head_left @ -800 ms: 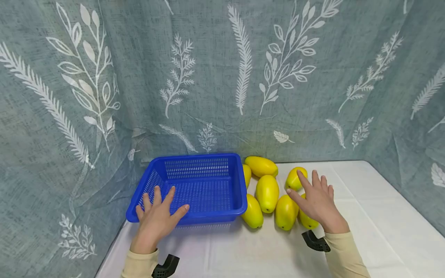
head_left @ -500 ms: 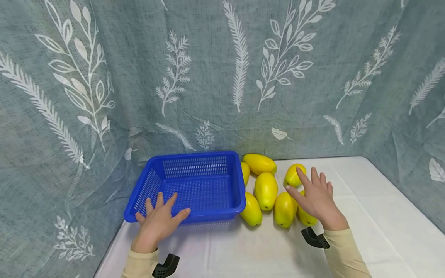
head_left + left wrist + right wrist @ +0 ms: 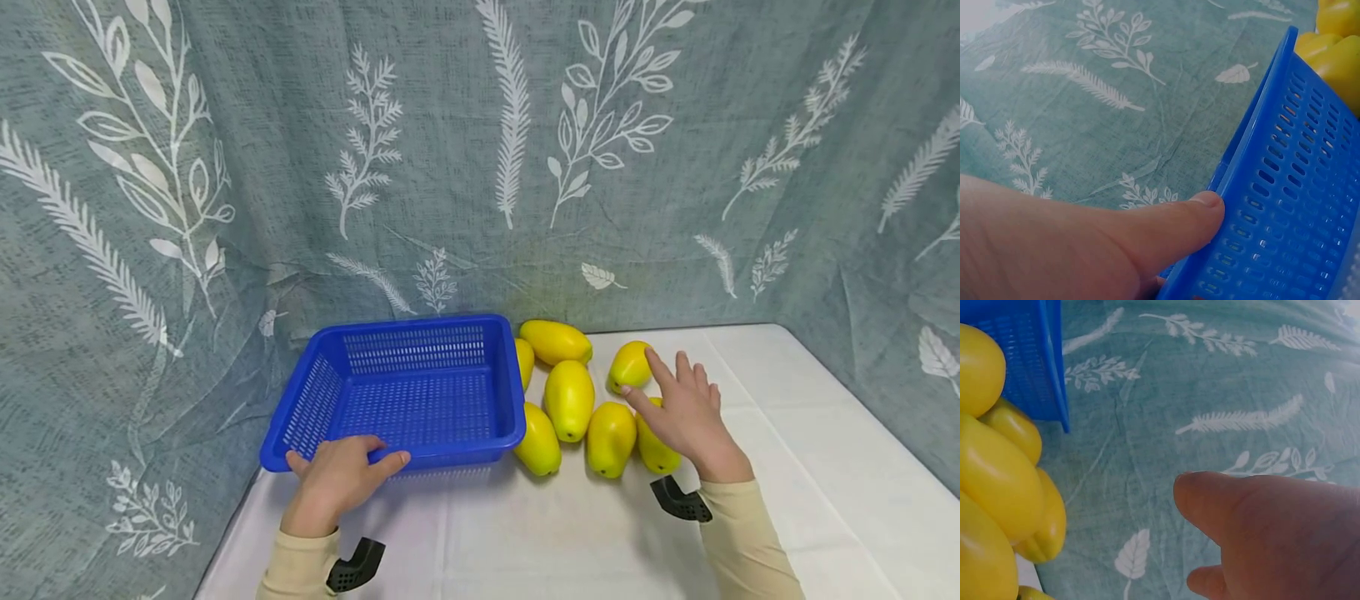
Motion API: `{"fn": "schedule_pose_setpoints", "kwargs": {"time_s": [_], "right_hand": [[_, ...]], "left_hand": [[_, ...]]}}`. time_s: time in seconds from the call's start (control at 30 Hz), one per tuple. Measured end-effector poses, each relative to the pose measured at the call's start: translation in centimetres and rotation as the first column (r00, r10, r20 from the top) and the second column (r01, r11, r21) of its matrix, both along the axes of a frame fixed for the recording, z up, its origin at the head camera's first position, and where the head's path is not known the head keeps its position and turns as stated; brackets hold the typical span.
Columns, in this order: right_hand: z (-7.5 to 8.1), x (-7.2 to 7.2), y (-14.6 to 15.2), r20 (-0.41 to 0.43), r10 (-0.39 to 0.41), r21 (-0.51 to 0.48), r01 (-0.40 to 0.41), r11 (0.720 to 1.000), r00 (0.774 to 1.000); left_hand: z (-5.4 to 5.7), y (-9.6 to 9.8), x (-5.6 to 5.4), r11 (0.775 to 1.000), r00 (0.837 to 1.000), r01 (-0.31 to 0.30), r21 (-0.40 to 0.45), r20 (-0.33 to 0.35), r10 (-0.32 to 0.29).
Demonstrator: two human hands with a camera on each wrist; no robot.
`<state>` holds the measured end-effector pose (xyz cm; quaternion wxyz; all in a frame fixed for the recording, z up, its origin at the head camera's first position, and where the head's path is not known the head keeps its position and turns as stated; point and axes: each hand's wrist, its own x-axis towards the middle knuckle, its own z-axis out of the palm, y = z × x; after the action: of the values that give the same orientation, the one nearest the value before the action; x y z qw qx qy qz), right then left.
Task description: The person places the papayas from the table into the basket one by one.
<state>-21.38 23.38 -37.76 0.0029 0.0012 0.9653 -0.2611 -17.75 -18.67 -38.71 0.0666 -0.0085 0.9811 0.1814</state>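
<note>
A blue plastic basket (image 3: 465,451) with slotted walls stands on the left of the table, nothing inside it. My left hand (image 3: 333,477) grips its near rim toward the left corner; in the left wrist view the thumb (image 3: 1188,219) presses the outside, and the other fingers go over the rim, mostly hidden. Right of the basket lie several yellow mangoes, among them a middle one (image 3: 569,401) and a front one (image 3: 611,439). My right hand (image 3: 686,417) is spread over the rightmost mango (image 3: 657,450), fingers extended, holding nothing. Its thumb tip overlaps the back right mango (image 3: 628,367).
A white cloth (image 3: 525,542) covers the table. Grey-green curtains (image 3: 450,167) with white leaf prints hang behind and at both sides. One mango (image 3: 555,342) lies by the back edge, and two lie close against the basket's right side.
My left hand's fingers, spread over the basket before, have curled over its near rim. My right hand stays nearly in place. The whole scene has shifted slightly up and left in the head view.
</note>
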Motion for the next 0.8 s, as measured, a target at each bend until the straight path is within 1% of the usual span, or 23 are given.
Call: {"fn": "schedule_pose_setpoints", "kwargs": {"time_s": [0.1,0.17,0.37,0.5,0.67,0.8], "right_hand": [[-0.1,-0.2,0.4,0.011,-0.004,-0.008,0.004,1.000,1.000],[-0.1,-0.4,0.8,0.027,0.000,-0.030,0.001,1.000,1.000],[-0.7,-1.3,1.8,0.124,0.002,-0.125,0.014,0.992,0.992],[-1.6,-2.1,2.6,0.170,-0.011,-0.158,0.038,0.987,0.985],[-3.0,-2.6,3.9,0.270,-0.012,-0.249,0.082,0.965,0.963],[-4.0,-2.8,4.6,0.312,0.002,-0.297,0.095,0.950,0.950]], "left_hand": [[0.0,0.0,-0.1,1.000,1.000,-0.001,-0.003,-0.006,0.001],[0.1,0.1,-0.1,1.000,1.000,-0.001,-0.003,-0.004,0.001],[0.1,0.1,-0.1,1.000,1.000,-0.005,0.000,0.020,0.005],[0.2,0.1,-0.2,1.000,1.000,-0.003,-0.007,0.020,0.003],[0.4,0.1,-0.3,1.000,1.000,0.005,-0.012,0.014,-0.005],[0.3,0.1,-0.3,1.000,1.000,0.006,-0.014,0.007,-0.006]]}}
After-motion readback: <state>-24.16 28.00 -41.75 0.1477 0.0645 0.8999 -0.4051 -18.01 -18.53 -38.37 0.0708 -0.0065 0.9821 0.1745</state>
